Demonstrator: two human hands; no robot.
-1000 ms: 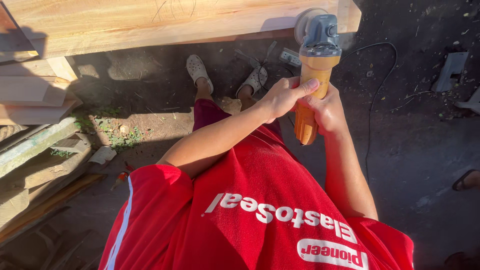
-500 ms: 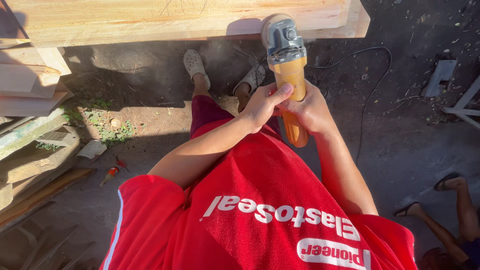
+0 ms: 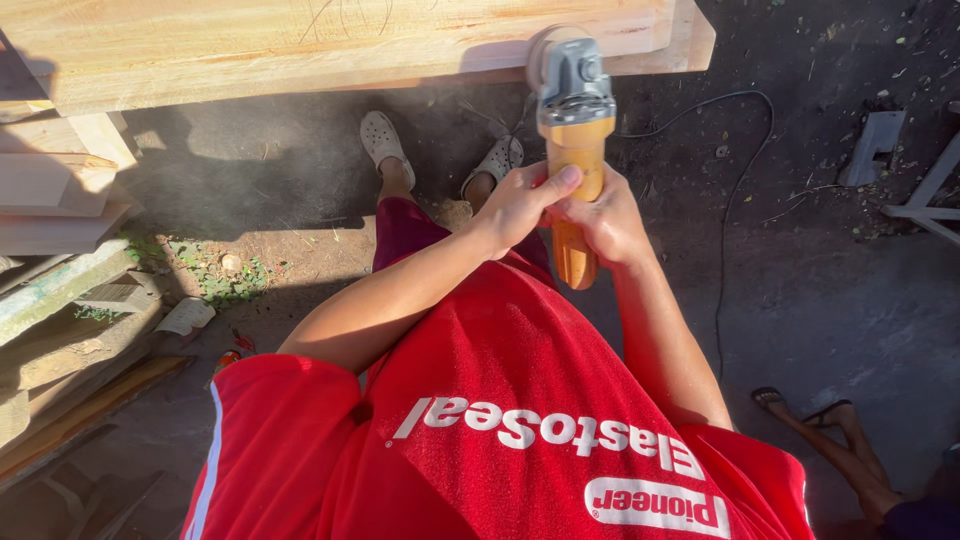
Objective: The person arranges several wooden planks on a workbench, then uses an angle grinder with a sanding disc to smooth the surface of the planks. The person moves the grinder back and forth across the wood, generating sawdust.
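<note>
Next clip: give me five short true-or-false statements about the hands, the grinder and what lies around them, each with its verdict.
1. Both hands grip the grinder's orange body. True: left hand and right hand wrap the angle grinder.
2. The grinder's head is at the edge of the pale wooden plank. True.
3. The grinder lies on the ground. False: it is held up at the plank.
4. A black cable runs over the dirt. True.
5. No one else is in view. False: another person's sandalled feet show at lower right.
</note>
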